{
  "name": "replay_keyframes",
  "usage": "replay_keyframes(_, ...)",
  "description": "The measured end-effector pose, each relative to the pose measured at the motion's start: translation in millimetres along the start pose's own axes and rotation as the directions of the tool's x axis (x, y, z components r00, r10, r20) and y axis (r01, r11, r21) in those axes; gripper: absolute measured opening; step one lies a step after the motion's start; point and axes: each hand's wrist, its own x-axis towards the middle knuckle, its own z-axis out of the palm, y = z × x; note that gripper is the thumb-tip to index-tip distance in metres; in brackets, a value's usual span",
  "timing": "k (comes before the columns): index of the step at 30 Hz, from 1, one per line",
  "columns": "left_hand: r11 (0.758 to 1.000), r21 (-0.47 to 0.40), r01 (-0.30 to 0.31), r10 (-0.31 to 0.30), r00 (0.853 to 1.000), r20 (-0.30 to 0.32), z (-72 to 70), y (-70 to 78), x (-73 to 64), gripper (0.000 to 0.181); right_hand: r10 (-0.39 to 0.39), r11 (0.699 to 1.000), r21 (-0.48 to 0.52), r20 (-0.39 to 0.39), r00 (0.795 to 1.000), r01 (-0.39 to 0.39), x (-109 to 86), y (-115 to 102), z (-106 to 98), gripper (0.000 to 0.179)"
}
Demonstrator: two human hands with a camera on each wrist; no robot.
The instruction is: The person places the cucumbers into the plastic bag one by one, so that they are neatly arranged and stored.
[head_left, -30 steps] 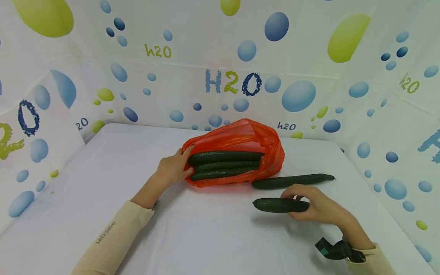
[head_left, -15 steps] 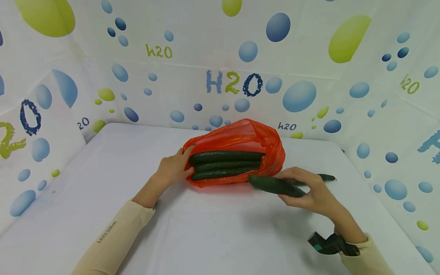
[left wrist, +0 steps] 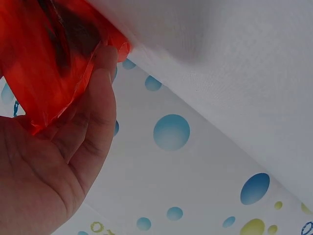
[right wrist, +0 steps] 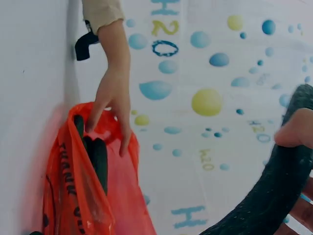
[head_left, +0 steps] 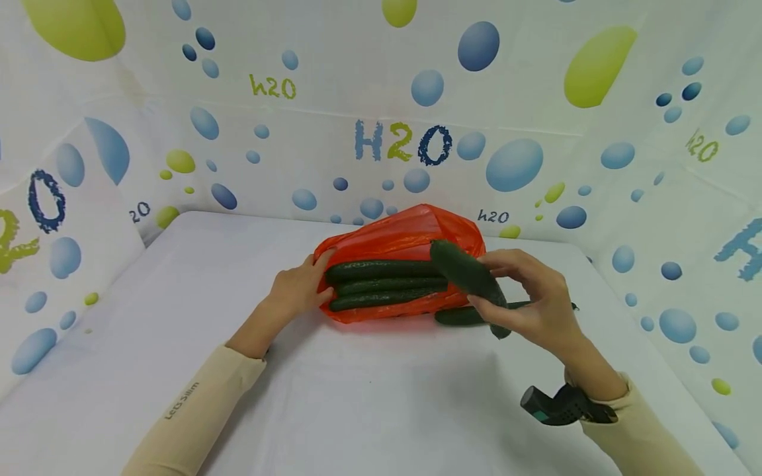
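A red plastic bag (head_left: 405,231) lies on its side at the back of the table, its mouth facing me, with three long green cucumbers (head_left: 383,285) inside. At its left end my left hand (head_left: 293,291) holds the rim with fingers and thumb spread apart; in the left wrist view the fingers (left wrist: 98,117) lie along the red plastic. My right hand (head_left: 544,304) grips another cucumber (head_left: 464,268) between thumb and fingers, raised and tilted, overlapping the bag's right end in the head view. Behind and below it, one more cucumber (head_left: 457,317) lies on the table, partly hidden.
A white cloth covers the table (head_left: 357,410). Behind and at both sides hangs a white curtain (head_left: 321,106) printed with blue and green drops. Dark wrist-worn devices sit on both arms, the right one (head_left: 562,404) in plain sight.
My right hand has lifted the cucumber from low over the table, moving it up and away from me toward the bag and tilting it. My left hand has stayed at the bag's rim.
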Motion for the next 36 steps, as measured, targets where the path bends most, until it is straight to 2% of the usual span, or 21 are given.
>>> replay_keyframes(4, 1.000, 0.001, 0.003, -0.003, 1.000, 0.005, -0.2, -0.8, 0.0, 0.079, -0.012, 0.999, 0.043, -0.088, 0.996, 0.016, 12.5, -5, 5, 0.051)
replay_keyframes(7, 1.000, 0.001, 0.000, 0.000, 1.000, 0.006, -0.1, -0.9, -0.6, 0.080, -0.014, 0.996, 0.082, -0.126, 0.992, 0.024, 20.8, -9, 9, 0.051)
replay_keyframes(16, 1.000, -0.003, 0.004, -0.004, 1.000, 0.004, 0.0, -1.2, -0.6, 0.079, -0.055, 0.991, 0.109, -0.142, 0.988, 0.071, 48.9, -19, 23, 0.053)
replay_keyframes(23, 1.000, -0.001, 0.009, -0.009, 1.000, 0.012, -1.6, -0.9, 0.4, 0.081, -0.065, 0.985, 0.145, -0.205, 0.977, 0.096, 65.2, -21, 33, 0.057)
replay_keyframes(27, 1.000, 0.000, 0.009, -0.009, 1.000, 0.014, -1.8, -0.4, 0.6, 0.081, -0.071, 0.977, 0.177, -0.264, 0.962, 0.120, 70.5, -18, 41, 0.057)
replay_keyframes(32, 1.000, -0.006, 0.010, -0.010, 1.000, 0.014, -0.9, -0.7, 0.8, 0.081, -0.063, 0.958, 0.238, -0.369, 0.927, 0.159, 75.8, -12, 48, 0.056)
replay_keyframes(36, 1.000, -0.006, 0.012, -0.012, 1.000, 0.009, -0.3, -0.9, 0.5, 0.081, -0.054, 0.947, 0.268, -0.401, 0.914, 0.174, 76.2, -3, 53, 0.054)
